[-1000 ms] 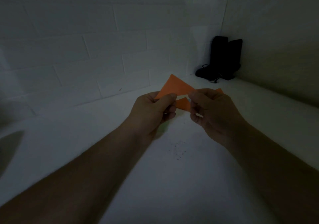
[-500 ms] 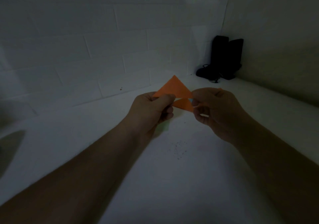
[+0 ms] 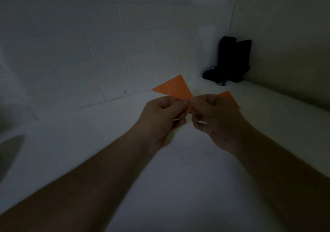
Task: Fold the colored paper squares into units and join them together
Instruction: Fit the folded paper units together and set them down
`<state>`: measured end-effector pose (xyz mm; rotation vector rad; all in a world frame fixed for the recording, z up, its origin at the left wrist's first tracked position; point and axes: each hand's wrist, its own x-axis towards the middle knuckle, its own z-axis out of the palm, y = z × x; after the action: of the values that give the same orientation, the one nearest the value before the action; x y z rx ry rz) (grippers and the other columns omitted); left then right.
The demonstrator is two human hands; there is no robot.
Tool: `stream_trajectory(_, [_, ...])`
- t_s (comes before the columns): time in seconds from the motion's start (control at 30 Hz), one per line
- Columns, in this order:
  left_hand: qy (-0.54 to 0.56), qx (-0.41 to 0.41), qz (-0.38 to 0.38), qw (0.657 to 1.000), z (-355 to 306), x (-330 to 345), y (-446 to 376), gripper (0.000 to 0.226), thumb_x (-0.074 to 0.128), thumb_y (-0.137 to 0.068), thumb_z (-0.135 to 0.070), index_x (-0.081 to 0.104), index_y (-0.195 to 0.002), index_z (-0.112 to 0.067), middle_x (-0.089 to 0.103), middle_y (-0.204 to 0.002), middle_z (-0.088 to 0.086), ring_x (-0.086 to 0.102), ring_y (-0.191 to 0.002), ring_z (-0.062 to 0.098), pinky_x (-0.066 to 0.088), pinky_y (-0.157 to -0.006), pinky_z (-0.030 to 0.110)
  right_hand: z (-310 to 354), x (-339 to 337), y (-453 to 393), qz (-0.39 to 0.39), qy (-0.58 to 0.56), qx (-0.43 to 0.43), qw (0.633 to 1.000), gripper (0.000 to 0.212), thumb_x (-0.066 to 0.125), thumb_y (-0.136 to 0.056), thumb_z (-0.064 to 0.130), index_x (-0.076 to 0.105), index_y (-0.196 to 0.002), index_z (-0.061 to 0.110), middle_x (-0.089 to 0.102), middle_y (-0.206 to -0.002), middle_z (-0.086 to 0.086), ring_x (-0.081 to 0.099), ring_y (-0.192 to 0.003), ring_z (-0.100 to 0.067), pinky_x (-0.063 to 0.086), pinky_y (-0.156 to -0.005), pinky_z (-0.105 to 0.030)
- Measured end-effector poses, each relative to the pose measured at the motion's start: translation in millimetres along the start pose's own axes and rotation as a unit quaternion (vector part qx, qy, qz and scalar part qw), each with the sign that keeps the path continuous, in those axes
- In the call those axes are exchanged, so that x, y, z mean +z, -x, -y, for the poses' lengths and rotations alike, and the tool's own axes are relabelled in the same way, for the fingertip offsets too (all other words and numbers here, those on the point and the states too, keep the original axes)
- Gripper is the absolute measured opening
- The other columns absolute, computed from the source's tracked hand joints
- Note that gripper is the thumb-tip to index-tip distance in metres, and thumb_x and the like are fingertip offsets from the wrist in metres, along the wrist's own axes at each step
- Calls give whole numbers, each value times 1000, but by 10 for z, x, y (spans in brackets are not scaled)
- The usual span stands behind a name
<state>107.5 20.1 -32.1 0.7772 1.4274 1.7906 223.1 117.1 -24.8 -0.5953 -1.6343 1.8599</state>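
Both hands pinched the orange paper at its middle: the left hand [image 3: 163, 114] had thumb and forefinger closed on the lower corner of a large orange triangular flap [image 3: 174, 88], and the right hand [image 3: 213, 114] had its thumb and curled fingers closed on the adjoining part, from which a smaller orange point [image 3: 229, 96] stuck out past the knuckles on the far side. The two pinches met almost fingertip to fingertip, with only a sliver of orange showing between and below them. Whether this was one folded unit or two being slotted together could not be told, since the fingers covered the junction. The paper was held up in the air above the white surface [image 3: 178, 187] rather than laid flat on it, probably so the person could see both faces and work a tab or crease at the narrow waist between the flaps. Gripping so close to that waist likely gave control over a small, stiffening fold while leaving the broad flaps free. Relative to the grip, the large flap rose up and to the left of the left fingertips, toward the white brick wall [image 3: 89, 44], and the smaller point lay up and to the right behind the right hand. A pair of black boots [image 3: 230, 60] stood in the far corner, well apart from the work. The scene was dim, so finer creases in the paper were not readable.
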Motion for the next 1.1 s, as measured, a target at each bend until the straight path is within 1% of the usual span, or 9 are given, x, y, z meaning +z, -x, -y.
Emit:
stream_trajectory(0.1, [9,-3,-1,1000,11,12,-3,19,66,-98,-10,68,-78,-9,65,-71,2,60,-65,9,55,-68,24,-4,12,0,-2,1,-7,1000,37,63,-97,18,70,-62,24,65,-72,-1,56,-63,-12,51,-66,-28])
stream_trajectory(0.2, [18,-9,4,1000,10,18,-2,16,64,-98,-10,67,-83,-8,65,-72,1,59,-65,8,55,-69,25,-21,21,-6,-12,12,-23,1000,35,63,-97,16,69,-64,22,62,-65,0,55,-61,-12,51,-63,-28])
stream_trajectory(0.33, [25,-9,-17,999,-2,-4,-3,14,69,-95,-9,67,-81,-7,63,-70,4,59,-66,11,55,-68,24,-19,18,-15,-22,21,-26,999,36,64,-96,15,69,-62,23,61,-63,1,54,-60,-13,50,-63,-28])
stream_trajectory(0.43, [46,-19,-43,998,-28,-25,-27,17,70,-94,-9,65,-78,-7,59,-68,6,57,-65,14,53,-66,24,0,-11,-20,-37,21,-38,998,25,65,-95,11,64,-70,13,58,-62,-2,51,-58,-16,49,-60,-28])
stream_trajectory(0.53, [51,-27,-44,997,-39,-36,-27,16,70,-95,-10,64,-80,-8,58,-68,5,56,-65,14,52,-65,24,-9,-20,-32,-45,31,-37,998,23,65,-95,10,63,-72,10,57,-62,-4,51,-58,-16,49,-59,-27])
stream_trajectory(0.7, [67,-27,-55,996,-52,-57,-34,12,70,-94,-10,66,-83,-9,59,-68,4,57,-65,13,53,-68,25,4,-27,-33,-56,26,-40,997,25,64,-95,9,62,-70,10,57,-63,-5,52,-58,-15,52,-57,-24])
stream_trajectory(0.8, [77,-28,-55,995,-61,-79,-37,14,68,-94,-9,65,-81,-11,59,-68,3,57,-65,13,51,-71,27,7,-36,-32,-56,17,-40,997,22,65,-95,9,62,-73,9,57,-64,-6,52,-58,-14,52,-58,-25])
stream_trajectory(0.9, [72,-28,-49,996,-59,-64,-28,13,68,-95,-10,64,-82,-10,60,-69,4,57,-65,13,51,-70,27,3,-50,-39,-56,25,-30,998,22,65,-95,12,62,-73,11,58,-65,-4,53,-58,-15,52,-58,-25])
stream_trajectory(1.1, [91,-29,-71,993,-72,-60,-42,14,69,-95,-10,67,-81,-11,62,-72,3,57,-63,10,52,-72,26,12,-48,-37,-57,21,-33,998,23,65,-95,12,63,-72,12,59,-64,-4,52,-58,-14,51,-58,-26])
